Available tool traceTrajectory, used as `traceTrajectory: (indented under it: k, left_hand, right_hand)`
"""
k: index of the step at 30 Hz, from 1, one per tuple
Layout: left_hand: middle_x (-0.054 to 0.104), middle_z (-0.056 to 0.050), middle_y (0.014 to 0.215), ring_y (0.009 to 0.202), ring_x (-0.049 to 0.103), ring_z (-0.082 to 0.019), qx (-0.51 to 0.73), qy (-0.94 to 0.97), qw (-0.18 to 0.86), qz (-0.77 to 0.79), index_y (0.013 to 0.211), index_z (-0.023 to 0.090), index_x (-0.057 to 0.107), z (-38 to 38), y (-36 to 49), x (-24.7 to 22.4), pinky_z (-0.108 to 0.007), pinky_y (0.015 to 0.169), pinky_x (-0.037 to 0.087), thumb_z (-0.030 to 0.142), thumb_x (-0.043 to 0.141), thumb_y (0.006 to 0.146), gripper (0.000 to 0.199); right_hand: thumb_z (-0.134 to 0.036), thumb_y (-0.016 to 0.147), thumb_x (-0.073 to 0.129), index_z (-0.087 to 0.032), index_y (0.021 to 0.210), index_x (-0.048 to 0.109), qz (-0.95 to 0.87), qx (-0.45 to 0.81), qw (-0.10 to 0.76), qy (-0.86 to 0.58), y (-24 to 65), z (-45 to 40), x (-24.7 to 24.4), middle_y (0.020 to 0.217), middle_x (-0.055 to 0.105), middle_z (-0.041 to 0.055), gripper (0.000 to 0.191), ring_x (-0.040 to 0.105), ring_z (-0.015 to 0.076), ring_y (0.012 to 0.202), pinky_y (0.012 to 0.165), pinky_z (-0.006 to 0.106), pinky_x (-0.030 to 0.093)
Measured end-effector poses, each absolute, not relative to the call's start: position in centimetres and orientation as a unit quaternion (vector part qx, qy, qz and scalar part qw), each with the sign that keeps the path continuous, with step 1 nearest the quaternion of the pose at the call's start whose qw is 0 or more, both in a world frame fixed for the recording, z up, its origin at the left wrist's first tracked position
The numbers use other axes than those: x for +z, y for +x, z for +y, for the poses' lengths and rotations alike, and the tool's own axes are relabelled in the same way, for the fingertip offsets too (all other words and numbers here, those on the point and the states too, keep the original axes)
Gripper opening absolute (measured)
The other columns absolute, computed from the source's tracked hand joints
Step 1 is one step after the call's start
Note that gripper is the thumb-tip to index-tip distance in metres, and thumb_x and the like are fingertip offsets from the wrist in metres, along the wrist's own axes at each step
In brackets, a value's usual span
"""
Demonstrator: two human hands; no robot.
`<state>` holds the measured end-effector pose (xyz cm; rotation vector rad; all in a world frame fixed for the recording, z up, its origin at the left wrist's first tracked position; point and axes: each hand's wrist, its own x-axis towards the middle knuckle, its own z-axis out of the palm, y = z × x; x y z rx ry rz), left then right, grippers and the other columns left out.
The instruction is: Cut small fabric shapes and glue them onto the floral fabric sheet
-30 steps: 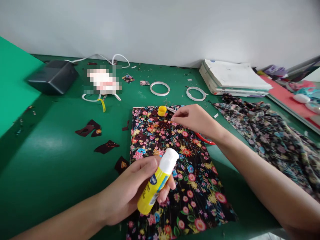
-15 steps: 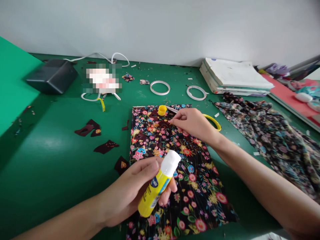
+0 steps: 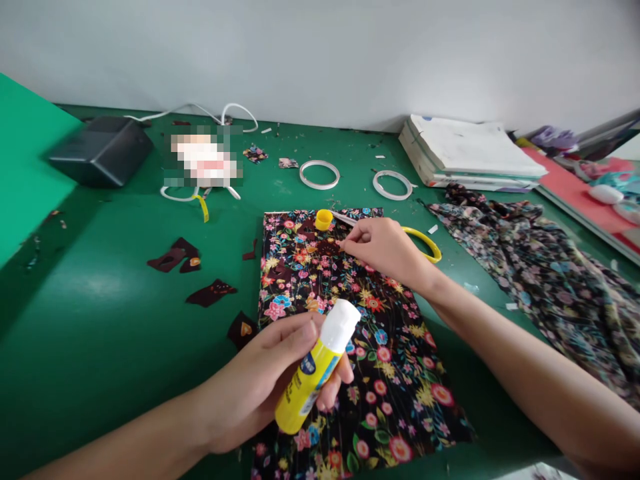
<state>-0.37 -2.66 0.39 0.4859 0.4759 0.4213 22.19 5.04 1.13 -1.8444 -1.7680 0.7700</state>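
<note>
Your left hand point(image 3: 260, 373) is gripping a yellow glue stick point(image 3: 311, 377), its white end tilting up toward the far right. That stick is hanging over the near half of a black floral cloth point(image 3: 383, 407). Your right hand point(image 3: 384, 245) is resting over the cloth's far part, fingertips sitting close together at a dark-brown scrap point(image 3: 327, 249); cannot tell whether they are pinching it or only touching. Yellow-handled scissors point(image 3: 437, 251) are lying partly beneath that hand, blades pointing far left.

Working well here, by judgement: holding the barrel firmly, keeping the white end off the print, handling the scrap by its edge. Dark scrap is nearly matching dark cloth, so watching its outline should be helping. Keeping knuckles clear of the blades seems wise.

Containers: yellow cap point(image 3: 324, 221) is sitting near the cloth's far edge, just beside the blade tips; inside too small to read. How much glue the barrel is holding, cannot tell. Black box-like object point(image 3: 100, 152) is standing far left, no opening showing.
</note>
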Motion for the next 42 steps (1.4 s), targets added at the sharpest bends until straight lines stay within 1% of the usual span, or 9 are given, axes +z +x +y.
traceTrajectory:
  k: [7,13,16,18,20,23,26,32,42]
  left_hand:
    - [0.065,-0.004,0.077,0.061,0.057,-0.009,0.206,0.238,0.922,0.225,0.09,0.012,0.069,-2.57,-0.24,0.55,-0.019,0.061,0.045,0.049,0.062,0.095,0.038]
    - [0.065,-0.005,0.075,0.061,0.056,-0.009,0.21,0.239,0.921,0.227,0.097,0.013,0.073,-2.57,-0.25,0.56,-0.02,0.061,0.043,0.049,0.06,0.097,0.037]
    - [0.065,-0.004,0.076,0.06,0.056,-0.009,0.208,0.236,0.923,0.222,0.094,0.014,0.073,-2.53,-0.26,0.61,-0.02,0.06,0.043,0.049,0.061,0.096,0.037]
    - [0.065,-0.004,0.076,0.061,0.056,-0.009,0.204,0.234,0.924,0.223,0.094,0.014,0.074,-2.52,-0.27,0.62,-0.02,0.06,0.043,0.049,0.062,0.096,0.037]
    - [0.065,-0.004,0.076,0.061,0.055,-0.009,0.201,0.237,0.923,0.226,0.098,0.014,0.074,-2.52,-0.26,0.63,-0.02,0.061,0.043,0.049,0.06,0.097,0.038]
    - [0.064,-0.004,0.071,0.061,0.054,-0.009,0.202,0.25,0.92,0.227,0.092,0.013,0.074,-2.53,-0.23,0.69,-0.02,0.062,0.043,0.05,0.058,0.097,0.04]
    - [0.062,-0.003,0.067,0.06,0.052,-0.009,0.201,0.258,0.917,0.227,0.085,0.013,0.072,-2.48,-0.21,0.78,-0.019,0.062,0.042,0.05,0.059,0.097,0.041]
    - [0.062,-0.003,0.069,0.06,0.051,-0.01,0.2,0.257,0.917,0.231,0.084,0.013,0.071,-2.47,-0.15,0.8,-0.02,0.062,0.043,0.051,0.059,0.097,0.041]
    - [0.062,-0.003,0.068,0.059,0.052,-0.01,0.197,0.255,0.915,0.242,0.084,0.013,0.069,-2.56,-0.3,0.86,-0.021,0.062,0.042,0.052,0.061,0.095,0.041]
  right_hand:
    - [-0.028,0.078,0.066,-0.017,0.063,0.063,-0.637,0.265,0.238,-0.683,21.99,4.93,1.27,0.051,0.055,-0.0046,0.019,0.043,0.0084,0.049,0.056,0.026,0.034]
    - [-0.03,0.079,0.065,-0.019,0.066,0.061,-0.606,0.348,0.25,-0.671,22.43,5.08,1.39,0.047,0.056,-0.0038,0.018,0.047,0.0092,0.039,0.044,0.024,0.035]
    - [-0.032,0.081,0.065,-0.019,0.065,0.061,-0.593,0.376,0.262,-0.662,22.62,5.22,1.46,0.042,0.051,-0.0046,0.021,0.047,0.0093,0.037,0.043,0.024,0.036]
    - [-0.031,0.079,0.067,-0.018,0.064,0.062,-0.594,0.371,0.264,-0.663,22.59,5.27,1.46,0.043,0.05,-0.0052,0.021,0.044,0.0082,0.038,0.043,0.023,0.034]
    - [-0.03,0.078,0.07,-0.017,0.064,0.064,-0.599,0.359,0.261,-0.667,22.47,5.26,1.43,0.045,0.051,-0.0054,0.02,0.042,0.0069,0.039,0.043,0.023,0.03]
    - [-0.029,0.079,0.069,-0.017,0.063,0.063,-0.608,0.341,0.252,-0.671,22.26,5.18,1.38,0.046,0.053,-0.0056,0.02,0.04,0.006,0.04,0.044,0.023,0.027]
    - [-0.028,0.079,0.069,-0.017,0.062,0.062,-0.622,0.318,0.248,-0.671,22.12,5.05,1.33,0.047,0.054,-0.0056,0.021,0.04,0.0062,0.042,0.048,0.024,0.029]
    - [-0.028,0.079,0.067,-0.017,0.063,0.063,-0.642,0.268,0.251,-0.673,21.97,4.72,1.22,0.051,0.055,-0.0045,0.02,0.042,0.008,0.049,0.056,0.025,0.035]
    - [-0.027,0.08,0.066,-0.017,0.064,0.064,-0.661,0.239,0.237,-0.671,21.98,4.67,1.14,0.057,0.06,-0.0025,0.019,0.049,0.0098,0.054,0.058,0.025,0.037]
